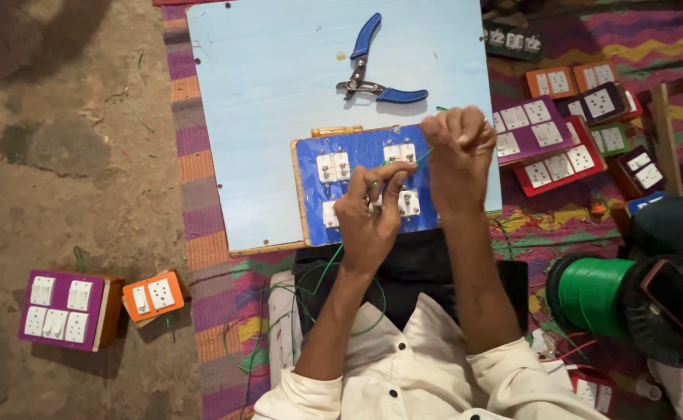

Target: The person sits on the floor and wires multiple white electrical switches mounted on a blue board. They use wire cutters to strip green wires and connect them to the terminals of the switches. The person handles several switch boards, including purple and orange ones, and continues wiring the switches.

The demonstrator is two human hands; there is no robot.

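Over the pale blue board [263, 101] that lies on the striped mat [201, 155], I see both hands busy at a blue switch panel [357, 183] with a wooden edge, resting at the board's near end, just above my lap. This panel shows its back side: a blue plate carrying four small white switch bodies with metal terminals, two in an upper row and two below. My left hand [372, 214] sits on the panel's middle, fingers pinched together on a thin green wire [403, 159] right over the lower switches. That wire runs up and to the right into my right hand [458, 140], which is closed in a tight fist around it, raised just past the panel's upper right corner. More of the green wire [318, 284] trails down from the left hand in loose loops across my dark lap and white shirt. Beyond the panel, well apart from both hands, blue-handled pliers [372, 70] lie on the board with their handles spread. To my right stands a spool of green wire [590, 295], and past it a scatter of finished switch plates [551, 144] in purple, red and orange lies on the mat. On the bare floor to my left sit a purple switch box [61, 307] and a small orange one [153, 295].
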